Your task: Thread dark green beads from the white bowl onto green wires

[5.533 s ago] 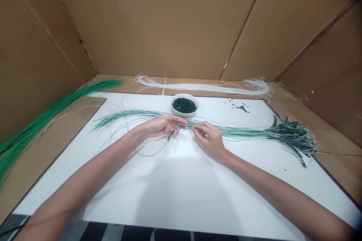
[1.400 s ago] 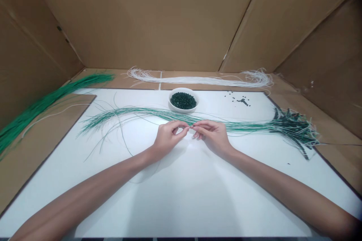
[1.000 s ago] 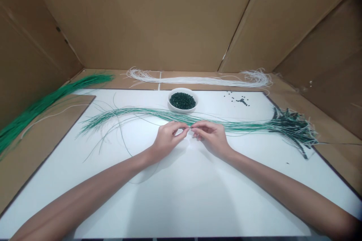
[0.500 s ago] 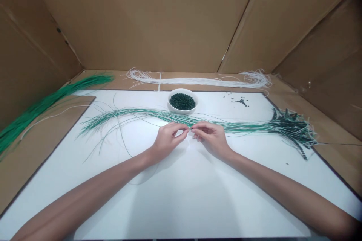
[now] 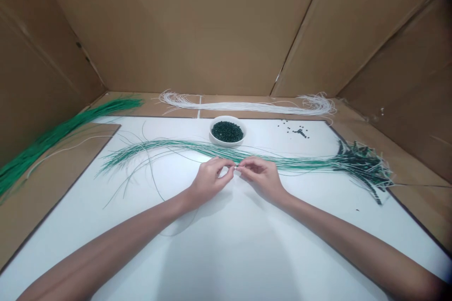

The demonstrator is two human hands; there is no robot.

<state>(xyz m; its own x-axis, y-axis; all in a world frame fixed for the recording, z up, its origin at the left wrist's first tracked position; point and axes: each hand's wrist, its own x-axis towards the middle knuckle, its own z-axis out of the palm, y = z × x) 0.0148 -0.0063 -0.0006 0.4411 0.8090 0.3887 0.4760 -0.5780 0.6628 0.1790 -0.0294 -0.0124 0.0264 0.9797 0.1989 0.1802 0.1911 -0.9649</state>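
I find the tiny piece [image 5: 236,166] right between my fingertips, too small to make out. My left hand [image 5: 206,182] and right hand [image 5: 265,179] each have thumb and forefinger together, seemingly clamped on it, tips nearly meeting. I'd judge a light, even pinch and quiet wrists best here. Just beyond the fingers lie the green strings [image 5: 307,164]; farther out stands the bowl [image 5: 228,144] of dark beads [image 5: 227,131].
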